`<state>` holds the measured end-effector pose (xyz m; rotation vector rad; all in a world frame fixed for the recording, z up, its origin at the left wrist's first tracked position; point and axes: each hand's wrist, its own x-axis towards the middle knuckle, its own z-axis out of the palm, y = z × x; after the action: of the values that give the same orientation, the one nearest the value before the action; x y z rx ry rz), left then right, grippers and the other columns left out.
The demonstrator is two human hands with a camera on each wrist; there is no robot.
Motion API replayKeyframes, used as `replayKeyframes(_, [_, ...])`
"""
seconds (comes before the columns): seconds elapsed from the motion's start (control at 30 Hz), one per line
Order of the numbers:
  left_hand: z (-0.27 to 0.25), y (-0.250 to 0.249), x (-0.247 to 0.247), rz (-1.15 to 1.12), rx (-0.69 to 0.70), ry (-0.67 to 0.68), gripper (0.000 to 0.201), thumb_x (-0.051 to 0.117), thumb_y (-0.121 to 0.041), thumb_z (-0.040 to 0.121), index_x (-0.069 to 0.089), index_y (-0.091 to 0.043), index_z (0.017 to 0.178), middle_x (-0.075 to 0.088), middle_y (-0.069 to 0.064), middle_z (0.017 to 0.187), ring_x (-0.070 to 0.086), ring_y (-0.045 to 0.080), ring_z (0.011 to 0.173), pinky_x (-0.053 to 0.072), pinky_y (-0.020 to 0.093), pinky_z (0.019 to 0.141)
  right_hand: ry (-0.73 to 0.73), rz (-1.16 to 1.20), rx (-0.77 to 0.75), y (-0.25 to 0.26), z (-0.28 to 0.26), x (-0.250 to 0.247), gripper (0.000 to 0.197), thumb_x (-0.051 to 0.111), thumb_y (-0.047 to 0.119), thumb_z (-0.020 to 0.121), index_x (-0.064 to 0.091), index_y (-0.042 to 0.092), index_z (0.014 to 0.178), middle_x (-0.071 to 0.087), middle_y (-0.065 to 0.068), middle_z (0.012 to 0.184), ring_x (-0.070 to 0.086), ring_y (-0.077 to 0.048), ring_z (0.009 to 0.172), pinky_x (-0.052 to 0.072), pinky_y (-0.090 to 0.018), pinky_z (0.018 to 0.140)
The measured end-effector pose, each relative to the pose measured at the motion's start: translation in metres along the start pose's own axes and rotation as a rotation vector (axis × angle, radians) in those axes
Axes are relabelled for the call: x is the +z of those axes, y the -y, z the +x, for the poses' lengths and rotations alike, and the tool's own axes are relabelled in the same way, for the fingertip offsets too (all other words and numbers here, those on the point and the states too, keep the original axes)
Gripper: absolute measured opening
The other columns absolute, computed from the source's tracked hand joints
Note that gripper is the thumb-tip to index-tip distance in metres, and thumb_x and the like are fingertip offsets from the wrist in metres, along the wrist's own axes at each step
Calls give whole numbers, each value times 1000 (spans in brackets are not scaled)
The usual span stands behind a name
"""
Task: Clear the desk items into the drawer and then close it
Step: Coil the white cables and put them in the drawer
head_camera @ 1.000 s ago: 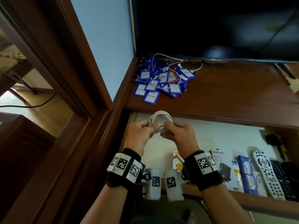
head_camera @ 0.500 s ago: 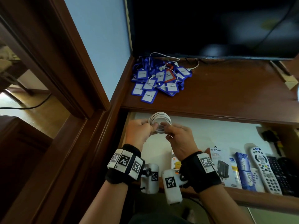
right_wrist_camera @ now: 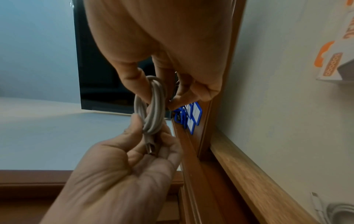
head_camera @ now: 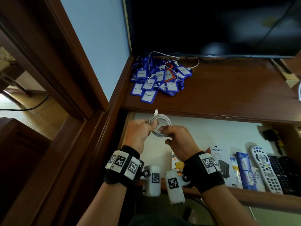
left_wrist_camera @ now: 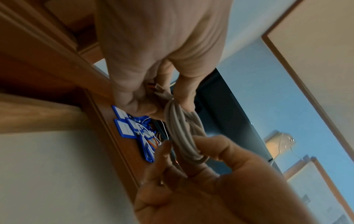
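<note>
A coiled white cable (head_camera: 158, 133) hangs between both hands over the left end of the open drawer (head_camera: 211, 132). My left hand (head_camera: 138, 132) pinches the coil's left side, where the plug end pokes up. My right hand (head_camera: 177, 139) has its fingers curled round the lower right of the loop. In the left wrist view the left hand (left_wrist_camera: 153, 60) grips the cable (left_wrist_camera: 184, 136) from above, and the right hand (left_wrist_camera: 220, 181) holds it below. The right wrist view shows the right hand (right_wrist_camera: 162, 45) and left hand (right_wrist_camera: 118, 174) on the cable (right_wrist_camera: 155, 109).
A pile of blue badge holders (head_camera: 156, 80) with a thin white cable across it lies on the wooden desk (head_camera: 228, 95) by the wall, under a dark TV (head_camera: 211, 25). The drawer's right part holds boxes (head_camera: 219, 162), a white remote (head_camera: 263, 167) and a black remote (head_camera: 280, 173).
Both hands keep hold of the coil over the drawer. The plug end now sticks up above the coil by the left hand, and the right hand has turned slightly.
</note>
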<state>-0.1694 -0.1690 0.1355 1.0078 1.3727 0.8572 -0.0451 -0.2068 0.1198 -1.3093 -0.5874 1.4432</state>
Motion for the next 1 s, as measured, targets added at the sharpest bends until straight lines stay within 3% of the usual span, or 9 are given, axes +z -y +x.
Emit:
replayKeyframes(0.1, [-3,-5,1,-117,-9,162,17,58,-9,90,71,-8,78,68,2,77,56,17,78,42,29,72,43,42,44,7,2,-5,28,46,-3,76,66,9,61,61,-5,74,48,-15,67,29,-30,58])
replayKeyframes(0.2, [-1,-5,1,-170,2,274,28,55,-16,93,69,-12,69,66,-5,71,54,10,75,39,26,73,92,103,77,15,3,-8,15,51,5,84,62,3,74,53,-7,69,43,-15,58,30,-29,55])
replayKeyframes(0.37, [2,-2,4,-129,35,354,41,52,-12,92,64,-19,53,61,-9,64,47,9,70,32,27,68,6,145,98,21,8,-6,7,58,5,84,60,-1,81,52,-10,65,41,-17,44,27,-24,39])
replayKeyframes(0.47, [2,-6,4,-127,52,445,33,49,-9,90,58,-13,59,57,-8,58,44,9,63,27,29,65,-28,118,102,22,12,-8,8,62,4,82,65,-3,81,54,-12,65,41,-18,43,27,-22,36])
replayKeyframes(0.57, [5,-10,5,-146,40,508,8,52,-8,80,49,-5,74,48,-7,50,45,4,51,29,27,61,-26,122,132,24,16,-10,12,64,4,79,67,-5,86,58,-15,68,44,-19,43,32,-22,37])
replayKeyframes(0.7, [12,-12,11,-105,-39,498,21,63,-14,57,44,-13,64,35,-5,53,35,8,54,26,28,60,-30,118,158,27,24,-15,8,65,2,77,70,-3,81,61,-14,69,46,-19,44,37,-23,38])
replayKeyframes(0.83, [17,-10,22,10,-131,401,23,65,-27,84,59,-19,63,56,-8,64,49,7,64,32,27,67,-79,85,120,28,32,-30,11,62,-2,79,64,-8,88,57,-17,67,47,-19,43,37,-23,38])
replayKeyframes(0.93, [23,-3,28,-77,-172,298,11,70,-29,84,70,-18,81,66,-5,76,58,9,66,37,24,65,-35,25,91,33,38,-48,11,63,-5,79,58,1,71,56,-15,60,49,-20,42,39,-23,39])
replayKeyframes(1.0, [28,4,33,-88,-170,211,22,75,-27,79,68,-15,96,67,-2,80,60,10,66,40,21,62,14,-30,89,34,42,-60,16,66,-4,77,57,4,68,56,-14,58,51,-19,41,41,-24,39])
